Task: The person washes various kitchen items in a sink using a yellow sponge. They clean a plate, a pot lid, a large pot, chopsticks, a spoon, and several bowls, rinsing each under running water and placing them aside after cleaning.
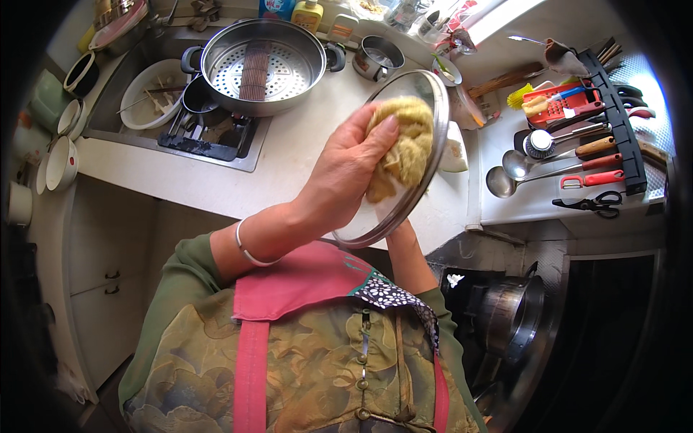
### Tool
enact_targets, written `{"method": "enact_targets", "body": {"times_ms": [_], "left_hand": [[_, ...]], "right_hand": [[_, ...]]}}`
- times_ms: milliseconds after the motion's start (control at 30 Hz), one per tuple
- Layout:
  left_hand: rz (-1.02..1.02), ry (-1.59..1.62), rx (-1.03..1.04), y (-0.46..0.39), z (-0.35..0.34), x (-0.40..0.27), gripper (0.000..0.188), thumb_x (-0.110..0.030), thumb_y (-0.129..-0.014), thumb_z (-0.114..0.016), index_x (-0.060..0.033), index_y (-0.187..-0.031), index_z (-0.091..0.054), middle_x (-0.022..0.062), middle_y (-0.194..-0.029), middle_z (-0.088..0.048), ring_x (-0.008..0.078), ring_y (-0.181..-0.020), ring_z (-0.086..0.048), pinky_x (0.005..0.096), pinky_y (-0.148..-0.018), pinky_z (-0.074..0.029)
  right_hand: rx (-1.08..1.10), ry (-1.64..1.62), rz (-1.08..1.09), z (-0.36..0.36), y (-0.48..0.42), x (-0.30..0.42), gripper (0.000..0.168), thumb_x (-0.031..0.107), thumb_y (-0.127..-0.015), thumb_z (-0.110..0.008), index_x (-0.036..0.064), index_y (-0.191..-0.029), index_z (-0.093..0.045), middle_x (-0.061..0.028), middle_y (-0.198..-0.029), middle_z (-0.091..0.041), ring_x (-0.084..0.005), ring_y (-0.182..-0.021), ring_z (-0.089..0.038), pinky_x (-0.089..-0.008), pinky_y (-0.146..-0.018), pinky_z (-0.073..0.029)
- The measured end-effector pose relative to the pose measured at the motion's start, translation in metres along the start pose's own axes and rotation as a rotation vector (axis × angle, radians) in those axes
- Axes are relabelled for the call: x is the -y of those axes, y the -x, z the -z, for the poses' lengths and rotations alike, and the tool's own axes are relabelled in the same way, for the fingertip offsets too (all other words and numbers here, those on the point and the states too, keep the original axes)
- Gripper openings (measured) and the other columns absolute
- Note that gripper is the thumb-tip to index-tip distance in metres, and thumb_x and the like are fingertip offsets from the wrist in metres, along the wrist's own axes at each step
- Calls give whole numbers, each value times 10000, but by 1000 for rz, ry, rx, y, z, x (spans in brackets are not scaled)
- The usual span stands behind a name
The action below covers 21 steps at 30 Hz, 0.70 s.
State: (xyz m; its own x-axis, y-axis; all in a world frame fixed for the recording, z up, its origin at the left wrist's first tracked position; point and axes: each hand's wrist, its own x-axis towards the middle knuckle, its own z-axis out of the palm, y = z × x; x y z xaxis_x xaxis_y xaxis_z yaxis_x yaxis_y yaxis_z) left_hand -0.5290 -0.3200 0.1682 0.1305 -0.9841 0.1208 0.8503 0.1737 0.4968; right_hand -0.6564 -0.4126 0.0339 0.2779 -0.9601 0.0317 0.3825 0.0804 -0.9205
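Note:
My left hand (346, 162), with a silver bangle at the wrist, grips a bunched yellow cloth (403, 143) and presses it against a glass pot lid (432, 173) with a metal rim. The lid is tilted steeply above the counter. Behind it, my right hand (399, 230) is mostly hidden; only the wrist and forearm show, reaching up to the lid's back, which it appears to support. Further off at the left, a steel steamer pot (303, 103) with a perforated insert stands at the sink's edge, a rolled bamboo mat (255, 70) inside it.
A white basin (132, 108) is in the sink. Behind the lid stand a small steel pot (379, 57) and a white bowl (447, 73). Ladles (501, 181), a red peeler (593, 178) and black scissors (590, 204) lie by a black rack (617, 124). A large pot (506, 316) sits lower right.

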Motion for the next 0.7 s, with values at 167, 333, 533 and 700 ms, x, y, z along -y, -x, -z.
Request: {"method": "enact_targets", "body": {"times_ms": [167,333,533,700], "left_hand": [[-490,-812,22,-35,29,21,426,-48,-832,-543,-90,-1240,-428,127,-1123,-484,228,-1023,-510,299,-850,-443],[-946,-1325,229,-46,49,36,549,35,-723,-598,-105,-1235,-463,137,-1263,-425,306,-1167,-425,365,-953,-383],[-1247,-1635,271,-83,58,14,578,-35,-690,-641,-173,-1230,-486,88,-1239,-471,283,-1155,-447,367,-952,-410],[-1282,-1729,104,-113,76,4,539,-35,-690,-636,-193,-1193,-525,49,-1220,-508,249,-1140,-471,338,-946,-428]], "right_hand": [[-22,53,9,-28,0,17,347,339,-891,-425,71,-1112,-437,-36,-958,-528,-113,-780,-551,-230,-624,-470],[55,37,-26,-32,-5,31,349,367,-867,-427,96,-1086,-452,18,-790,-516,-44,-535,-479,-176,-401,-363],[64,74,-71,-33,-11,45,238,353,-875,-415,146,-973,-483,29,-753,-522,-54,-577,-524,-175,-433,-409],[82,115,-102,-37,-14,53,224,379,-876,-388,179,-833,-479,48,-607,-481,-40,-375,-407,-174,-268,-231]]}}
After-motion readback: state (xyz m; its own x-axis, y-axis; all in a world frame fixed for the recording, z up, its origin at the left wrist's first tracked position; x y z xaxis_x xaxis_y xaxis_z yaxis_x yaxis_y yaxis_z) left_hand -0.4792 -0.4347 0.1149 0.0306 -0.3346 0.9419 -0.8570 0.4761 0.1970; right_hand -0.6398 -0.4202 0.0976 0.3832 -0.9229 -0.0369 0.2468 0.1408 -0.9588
